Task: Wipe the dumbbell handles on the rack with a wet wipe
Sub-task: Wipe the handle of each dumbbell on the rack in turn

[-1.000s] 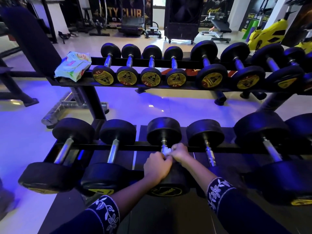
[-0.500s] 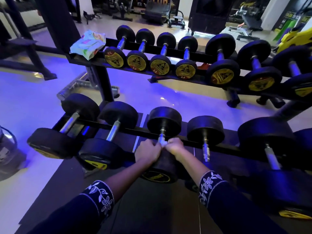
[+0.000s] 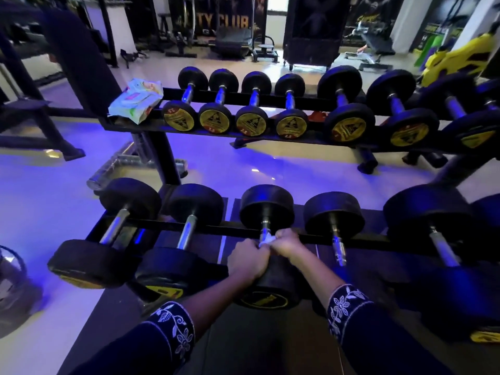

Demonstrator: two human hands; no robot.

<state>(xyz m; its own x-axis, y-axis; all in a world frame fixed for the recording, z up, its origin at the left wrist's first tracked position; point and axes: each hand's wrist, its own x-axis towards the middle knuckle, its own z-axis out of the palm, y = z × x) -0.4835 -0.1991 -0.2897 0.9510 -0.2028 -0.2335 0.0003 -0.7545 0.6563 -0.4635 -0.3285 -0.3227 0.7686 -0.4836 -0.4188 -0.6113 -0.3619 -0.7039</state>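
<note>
On the lower tier of the black rack (image 3: 221, 229), the third dumbbell (image 3: 266, 209) from the left has its chrome handle between my two hands. My left hand (image 3: 247, 259) curls round the near part of the handle. My right hand (image 3: 284, 243) grips the handle beside it with a white wet wipe (image 3: 266, 239) bunched between the fingers. Most of the handle is hidden by the hands. The dumbbell's near head (image 3: 266, 292) lies under my wrists.
Other black dumbbells (image 3: 189, 231) sit to both sides on the lower tier. The upper tier carries a row of smaller dumbbells (image 3: 216, 109) and a wet wipe pack (image 3: 136, 102) at its left end. Gym machines stand behind on the glossy floor (image 3: 40, 198).
Both hands stay on the same handle with the wipe. The view has swung back up and to the right; the hands have shifted slightly along the handle.
</note>
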